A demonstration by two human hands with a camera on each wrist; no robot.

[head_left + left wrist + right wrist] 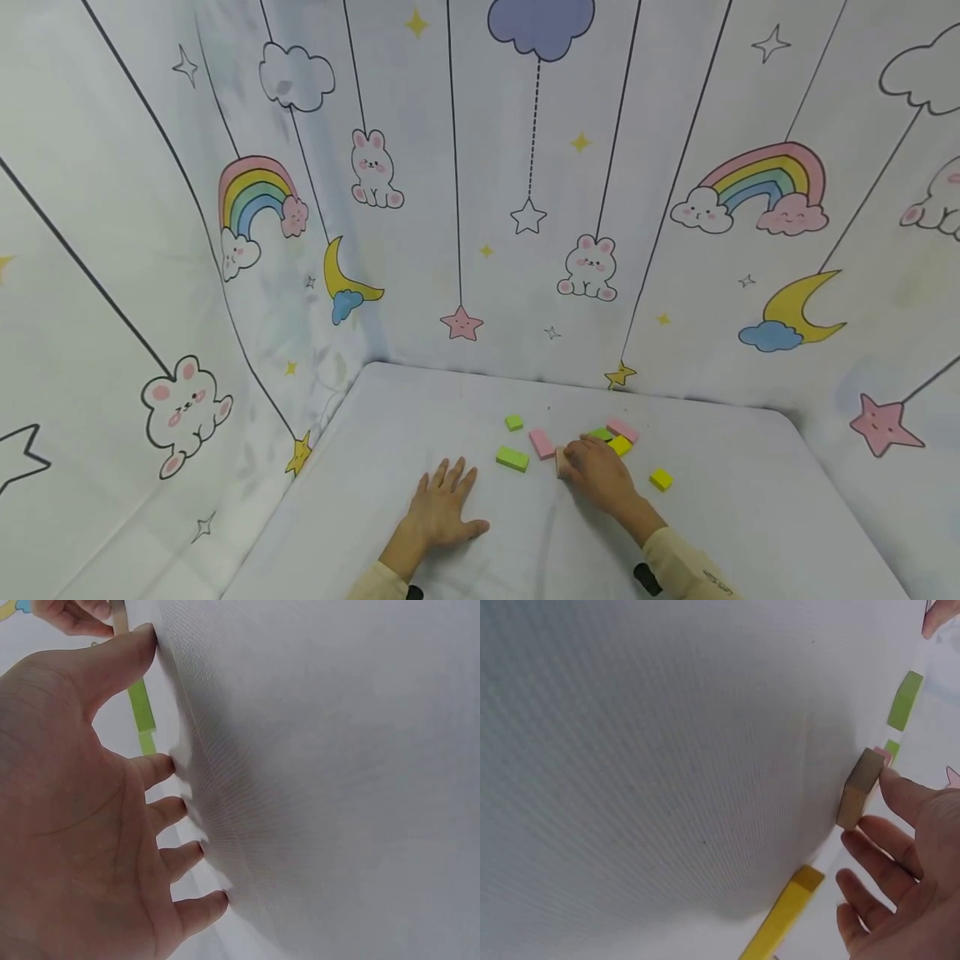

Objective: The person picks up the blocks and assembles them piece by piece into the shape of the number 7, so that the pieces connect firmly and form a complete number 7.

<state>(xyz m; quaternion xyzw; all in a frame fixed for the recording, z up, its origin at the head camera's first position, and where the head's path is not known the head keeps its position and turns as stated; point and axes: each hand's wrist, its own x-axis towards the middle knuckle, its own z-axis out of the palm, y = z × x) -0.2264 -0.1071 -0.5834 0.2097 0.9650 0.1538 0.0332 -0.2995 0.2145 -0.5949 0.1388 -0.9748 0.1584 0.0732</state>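
My right hand (600,471) holds a plain wooden block (861,787) at the table surface, thumb on one end and a finger on the other. In the head view, most of that block is hidden behind the hand. My left hand (444,506) rests on the white table with its fingers spread and nothing in its grasp. A green block (512,459) and a pink block (541,444) lie between the hands, farther from me. Touching distance beyond the right hand are a yellow block (620,447), a green block (601,434) and another pink block (622,430).
A small green block (513,422) lies toward the back of the white table (720,533). To the right of the right hand sits a small yellow block (661,479). White fabric walls (420,275) printed with rabbits, stars and rainbows rise at the table's edges.
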